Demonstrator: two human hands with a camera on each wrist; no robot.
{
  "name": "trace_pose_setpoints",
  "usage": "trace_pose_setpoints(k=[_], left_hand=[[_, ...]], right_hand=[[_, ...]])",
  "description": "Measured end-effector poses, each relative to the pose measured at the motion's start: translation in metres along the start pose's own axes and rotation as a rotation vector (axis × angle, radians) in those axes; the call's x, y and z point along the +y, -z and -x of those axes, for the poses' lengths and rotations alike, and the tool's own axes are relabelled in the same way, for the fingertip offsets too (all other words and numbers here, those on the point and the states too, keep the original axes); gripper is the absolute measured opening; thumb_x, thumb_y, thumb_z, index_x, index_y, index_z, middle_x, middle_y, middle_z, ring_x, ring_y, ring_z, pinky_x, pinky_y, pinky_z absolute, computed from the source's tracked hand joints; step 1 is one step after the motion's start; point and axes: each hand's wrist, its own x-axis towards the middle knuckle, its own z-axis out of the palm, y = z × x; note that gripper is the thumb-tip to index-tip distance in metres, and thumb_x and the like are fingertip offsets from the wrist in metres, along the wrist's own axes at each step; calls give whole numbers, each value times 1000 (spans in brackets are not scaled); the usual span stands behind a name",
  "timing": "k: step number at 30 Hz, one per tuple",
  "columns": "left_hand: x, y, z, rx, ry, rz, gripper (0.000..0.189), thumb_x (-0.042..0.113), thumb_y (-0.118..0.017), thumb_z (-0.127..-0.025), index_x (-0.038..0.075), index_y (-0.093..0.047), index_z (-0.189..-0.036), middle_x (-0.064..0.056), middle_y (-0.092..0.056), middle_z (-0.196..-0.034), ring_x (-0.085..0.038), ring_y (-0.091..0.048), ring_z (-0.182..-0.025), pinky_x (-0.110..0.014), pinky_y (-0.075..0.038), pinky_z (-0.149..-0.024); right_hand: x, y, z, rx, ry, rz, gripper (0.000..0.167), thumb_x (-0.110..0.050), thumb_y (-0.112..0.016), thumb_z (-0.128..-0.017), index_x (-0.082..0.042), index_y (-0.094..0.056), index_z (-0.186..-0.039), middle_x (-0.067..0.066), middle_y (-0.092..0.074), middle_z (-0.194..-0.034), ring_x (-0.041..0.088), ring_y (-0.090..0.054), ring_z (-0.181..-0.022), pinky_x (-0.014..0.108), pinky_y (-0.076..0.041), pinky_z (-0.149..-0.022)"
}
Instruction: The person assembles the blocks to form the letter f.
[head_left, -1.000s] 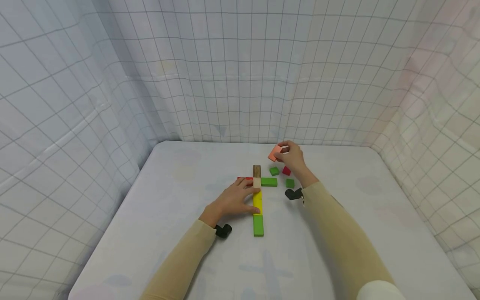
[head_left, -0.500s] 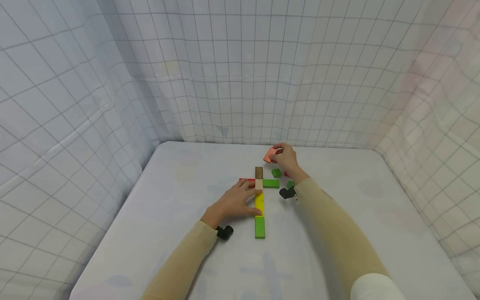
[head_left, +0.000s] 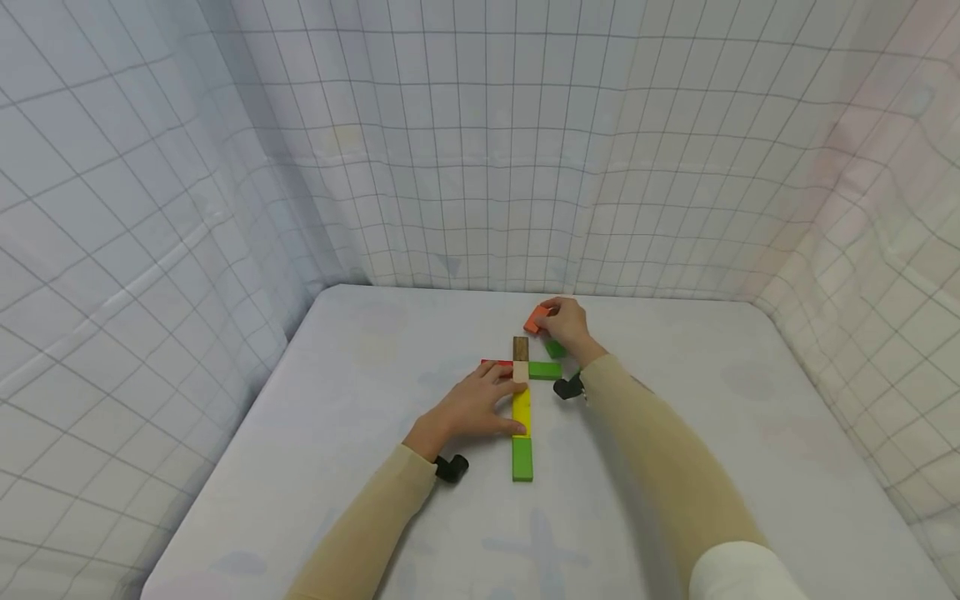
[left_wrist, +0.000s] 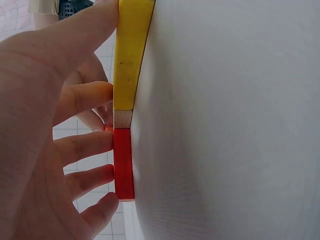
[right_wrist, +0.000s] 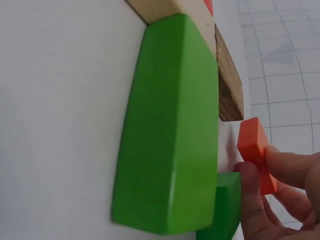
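My right hand (head_left: 566,323) pinches an orange block (right_wrist: 254,142) between thumb and fingers, low over the back of the table. Just left of it in the head view is a dark brown wooden block (head_left: 521,348), at the top of a cross of flat blocks. My left hand (head_left: 478,406) rests its straight fingertips on the cross: thumb and index finger on the yellow block (left_wrist: 131,60), the other fingers on the red block (left_wrist: 124,165). A pale wood block (head_left: 521,372) joins the arms. Green blocks form the right arm (head_left: 545,371) and the foot (head_left: 522,460).
A small green block (head_left: 555,348) lies beside the right hand, partly hidden by it. The white table (head_left: 360,358) is bounded by a grid-patterned cloth wall (head_left: 480,167) at the back and sides. Black wrist cameras (head_left: 452,468) stick out near the table.
My right hand has carried the orange block left and lower, toward the brown block. It now covers the loose red block. My left hand keeps its place on the cross.
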Motion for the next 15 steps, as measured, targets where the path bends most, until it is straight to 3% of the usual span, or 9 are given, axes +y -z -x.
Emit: trace_pose_setpoints(k=[5, 15], left_hand=[[-1, 0, 1, 2, -8, -14, 81, 74, -64, -82, 29, -52, -148, -7, -36, -156, -30, -31, -142, -47, -33, -114], [-1, -1, 1, 1, -19, -20, 80, 73, -64, -83, 29, -52, -148, -7, -34, -158, -31, -31, -143, -47, -34, -114]], right_hand=[[1, -6, -4, 15, -9, 27, 40, -19, -75, -92, -3, -65, -128, 15, -63, -114, 27, -56, -98, 37, -50, -84], [-1, -11, -4, -2, 24, 186, 42, -25, -74, -93, -2, -67, -127, 17, -65, -118, 29, -58, -102, 40, -51, -90]])
